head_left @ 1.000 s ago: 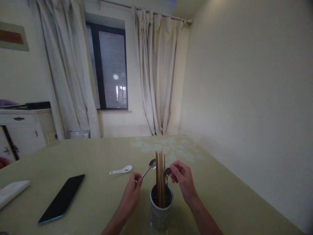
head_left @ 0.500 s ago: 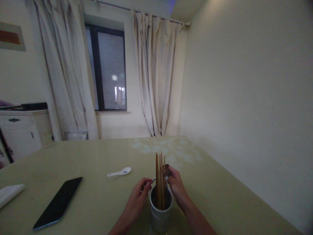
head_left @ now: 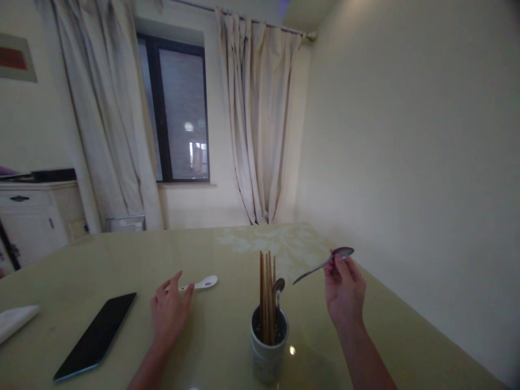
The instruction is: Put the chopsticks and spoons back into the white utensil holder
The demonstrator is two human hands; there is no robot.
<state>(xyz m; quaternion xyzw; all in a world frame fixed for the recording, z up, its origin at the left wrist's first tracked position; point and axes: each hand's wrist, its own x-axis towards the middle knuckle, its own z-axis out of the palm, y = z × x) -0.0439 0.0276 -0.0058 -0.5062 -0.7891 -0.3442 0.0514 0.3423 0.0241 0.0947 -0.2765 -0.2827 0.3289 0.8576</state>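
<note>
A white holder cup [head_left: 267, 352] stands near the table's front edge with several wooden chopsticks [head_left: 266, 295] and one metal spoon [head_left: 278, 287] upright in it. My right hand [head_left: 344, 292] is raised to the right of the cup and grips a second metal spoon [head_left: 323, 264] by its handle, bowl pointing right. My left hand [head_left: 169, 311] hovers over the table left of the cup, fingers apart, fingertips close to the handle of a white ceramic spoon [head_left: 201, 283] lying flat.
A black phone [head_left: 96, 336] lies on the yellow-green table [head_left: 211, 254] at the left, with a white folded cloth [head_left: 16, 320] beyond it. A white cabinet [head_left: 32, 216] stands at the far left. Curtains and a dark window fill the back wall.
Both hands were at the cup, the left holding a metal spoon. Now the right hand has swung out right with a metal spoon, and the left hand, holding nothing, has moved left toward the ceramic spoon.
</note>
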